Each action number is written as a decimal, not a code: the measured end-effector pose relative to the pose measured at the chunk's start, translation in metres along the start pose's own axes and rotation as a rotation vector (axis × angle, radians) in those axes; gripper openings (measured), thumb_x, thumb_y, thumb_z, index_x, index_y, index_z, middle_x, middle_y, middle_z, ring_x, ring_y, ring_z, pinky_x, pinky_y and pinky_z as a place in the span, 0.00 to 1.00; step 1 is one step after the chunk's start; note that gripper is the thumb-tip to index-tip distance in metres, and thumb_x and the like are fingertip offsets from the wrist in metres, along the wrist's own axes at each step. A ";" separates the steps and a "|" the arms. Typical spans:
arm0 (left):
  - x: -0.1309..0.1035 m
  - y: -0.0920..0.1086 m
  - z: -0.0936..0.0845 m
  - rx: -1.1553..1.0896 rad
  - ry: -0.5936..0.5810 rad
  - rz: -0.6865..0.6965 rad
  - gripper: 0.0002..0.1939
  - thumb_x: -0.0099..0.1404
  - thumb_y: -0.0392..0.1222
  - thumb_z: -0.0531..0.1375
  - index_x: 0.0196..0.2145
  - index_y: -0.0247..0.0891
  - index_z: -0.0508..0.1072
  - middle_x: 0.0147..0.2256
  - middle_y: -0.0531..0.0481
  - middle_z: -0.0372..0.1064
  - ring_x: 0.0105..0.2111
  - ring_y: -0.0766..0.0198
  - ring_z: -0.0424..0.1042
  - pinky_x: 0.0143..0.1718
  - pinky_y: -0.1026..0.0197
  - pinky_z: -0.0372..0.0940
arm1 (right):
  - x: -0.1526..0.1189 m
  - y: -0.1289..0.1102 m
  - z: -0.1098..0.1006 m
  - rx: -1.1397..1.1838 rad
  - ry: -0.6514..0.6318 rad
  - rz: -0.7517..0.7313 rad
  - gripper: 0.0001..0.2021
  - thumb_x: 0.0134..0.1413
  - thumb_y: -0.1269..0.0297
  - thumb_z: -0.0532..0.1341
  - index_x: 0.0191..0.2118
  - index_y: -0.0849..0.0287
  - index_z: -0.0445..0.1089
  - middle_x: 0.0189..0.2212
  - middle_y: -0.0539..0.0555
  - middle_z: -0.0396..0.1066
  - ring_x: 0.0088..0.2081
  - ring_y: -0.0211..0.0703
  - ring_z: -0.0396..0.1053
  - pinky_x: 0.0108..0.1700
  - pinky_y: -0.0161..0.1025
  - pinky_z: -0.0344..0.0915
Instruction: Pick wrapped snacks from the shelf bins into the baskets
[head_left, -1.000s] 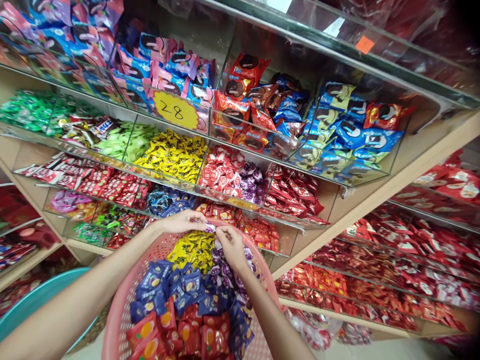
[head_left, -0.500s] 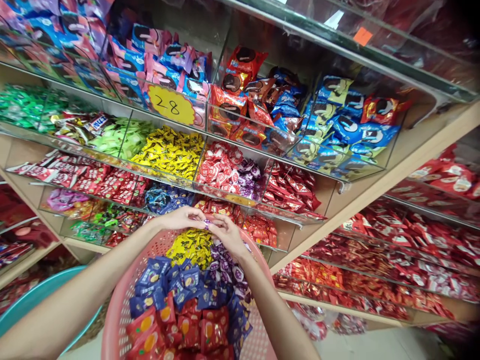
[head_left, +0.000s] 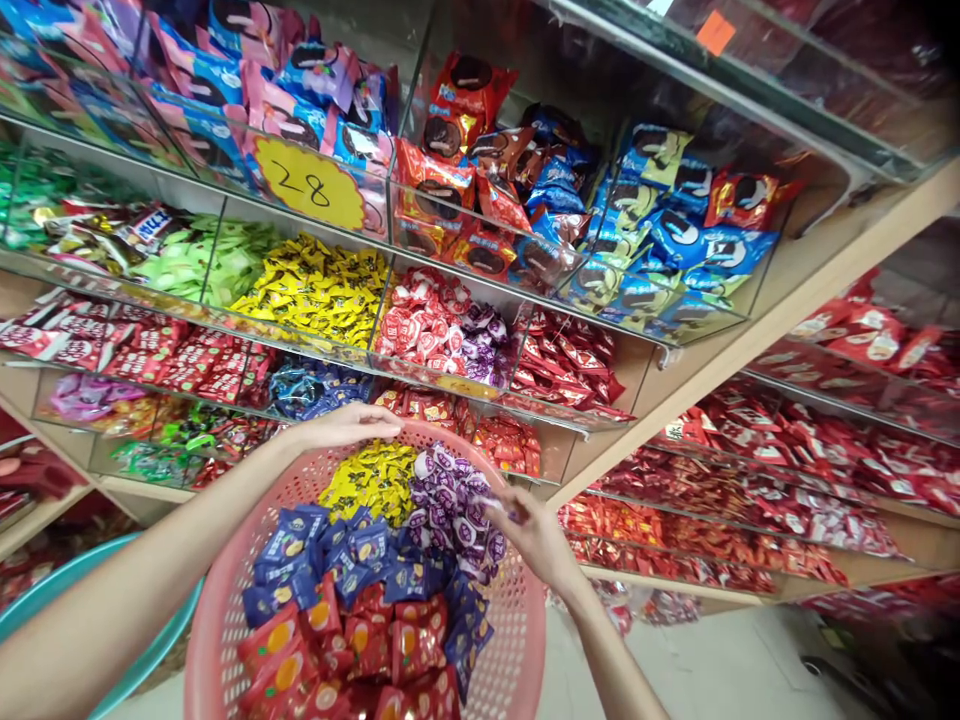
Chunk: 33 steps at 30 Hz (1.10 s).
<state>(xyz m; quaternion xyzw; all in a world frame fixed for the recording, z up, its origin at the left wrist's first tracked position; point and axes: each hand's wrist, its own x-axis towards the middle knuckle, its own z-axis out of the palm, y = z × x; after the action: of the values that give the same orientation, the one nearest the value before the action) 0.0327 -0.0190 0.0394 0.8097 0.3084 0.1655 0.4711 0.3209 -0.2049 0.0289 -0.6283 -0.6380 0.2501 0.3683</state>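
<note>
A pink plastic basket point(head_left: 517, 640) with a perforated wall holds wrapped sweets in groups. Yellow sweets point(head_left: 367, 480) lie at its far side, with purple-and-white sweets point(head_left: 454, 510) to their right. Dark blue packets point(head_left: 352, 555) fill the middle, and red packets with an orange fruit print point(head_left: 375, 650) are nearest me. My left hand point(head_left: 349, 426) lies at the far rim, its fingers stretched out and holding nothing I can see. Over the right rim, my right hand point(head_left: 534, 535) has its fingers apart and bent, with the fingertips beside the purple sweets.
Shelves of clear bins rise in front, with yellow sweets point(head_left: 315, 300), red-and-white sweets point(head_left: 424, 320) and biscuit packets point(head_left: 465, 190). A yellow price tag point(head_left: 309, 187) reads 28. A turquoise tub point(head_left: 90, 600) stands at lower left. More red packets point(head_left: 810, 450) fill the right shelves.
My hands were together above the far rim with a small purple sweet between them. They have parted: the right moved right and down, the left slightly left. More purple sweets now show.
</note>
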 end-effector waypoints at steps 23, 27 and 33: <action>-0.008 0.007 0.003 0.005 -0.004 0.072 0.23 0.62 0.60 0.54 0.41 0.39 0.75 0.40 0.50 0.74 0.42 0.57 0.70 0.43 0.62 0.61 | 0.025 -0.073 -0.034 -0.707 -0.010 -0.222 0.07 0.58 0.61 0.56 0.40 0.55 0.70 0.37 0.52 0.74 0.41 0.47 0.66 0.44 0.42 0.58; -0.009 0.007 0.004 -0.002 0.008 0.056 0.24 0.61 0.60 0.55 0.40 0.38 0.76 0.39 0.50 0.74 0.42 0.56 0.70 0.41 0.64 0.60 | 0.092 -0.123 -0.040 -0.962 0.095 -0.345 0.10 0.62 0.62 0.51 0.42 0.57 0.68 0.39 0.54 0.72 0.43 0.46 0.64 0.44 0.40 0.59; -0.011 0.006 0.004 -0.010 0.037 0.060 0.23 0.61 0.60 0.55 0.39 0.38 0.76 0.38 0.50 0.74 0.41 0.55 0.70 0.41 0.64 0.60 | 0.174 -0.145 -0.019 -1.168 0.049 -0.297 0.10 0.60 0.67 0.53 0.43 0.63 0.68 0.39 0.59 0.72 0.44 0.48 0.68 0.45 0.46 0.64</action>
<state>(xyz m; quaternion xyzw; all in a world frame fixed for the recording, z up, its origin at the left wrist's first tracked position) 0.0291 -0.0314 0.0429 0.8131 0.2918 0.1958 0.4641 0.2573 -0.0489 0.1810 -0.6366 -0.7419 -0.2103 0.0080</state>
